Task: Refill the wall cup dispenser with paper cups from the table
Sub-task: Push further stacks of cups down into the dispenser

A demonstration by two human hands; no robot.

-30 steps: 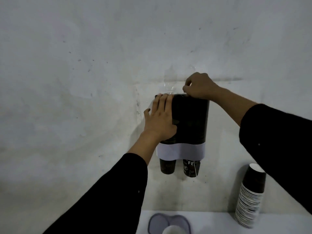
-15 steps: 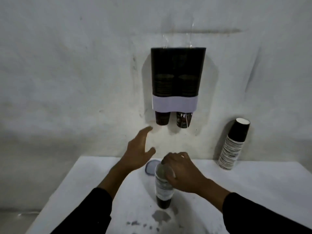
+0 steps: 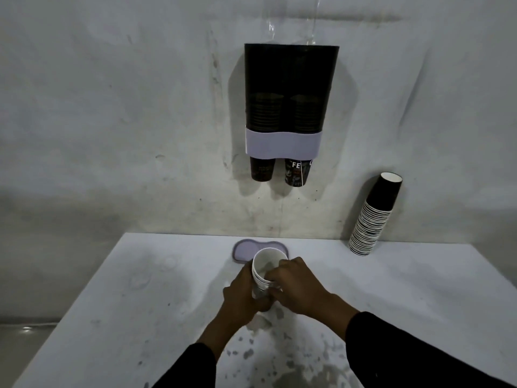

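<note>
A dark two-column cup dispenser (image 3: 291, 88) with a white band hangs on the wall, a cup poking out below each column. On the white table (image 3: 419, 303), a short stack of paper cups (image 3: 267, 266) with a white inside stands upright at the centre. My left hand (image 3: 242, 296) wraps the stack's left side and my right hand (image 3: 296, 287) grips its rim and right side. A tall stack of dark cups (image 3: 373, 217) leans against the wall at the table's back right.
A flat grey peanut-shaped lid (image 3: 246, 249) lies on the table just behind the held stack. Dark stains mark the near tabletop (image 3: 251, 351). The table's left edge drops to a floor (image 3: 22, 345).
Both hands came down from the dispenser's top to the table. The right hand took the short stack first, then the left hand closed on it too.
</note>
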